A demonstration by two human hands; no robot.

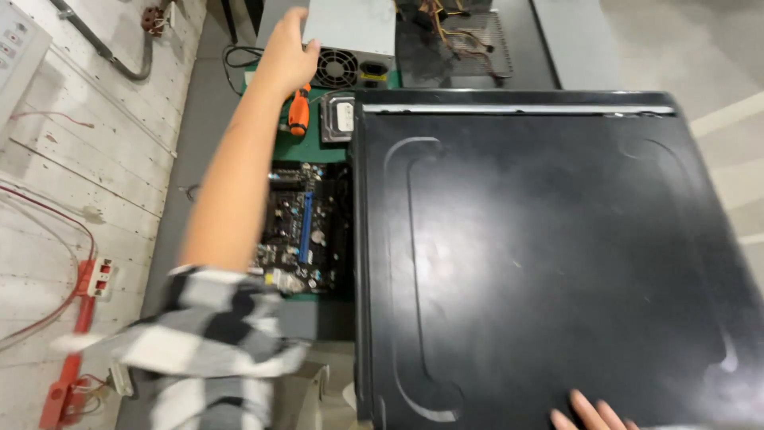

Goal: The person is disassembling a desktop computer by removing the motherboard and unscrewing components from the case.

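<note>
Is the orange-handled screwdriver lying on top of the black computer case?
No, the screwdriver lies on the green mat beside the case.

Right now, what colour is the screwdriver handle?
Orange with black, on the screwdriver in the head view.

One head-worn camera looks steeply down, close above the black computer case and green mat.

Large black sheet-metal computer case panel: smooth, semi-gloss, smudged; grey metal power supply box: matt; orange-handled screwdriver: glossy plastic; white planked wall: rough painted wood; checked sleeve: soft cloth.
</note>
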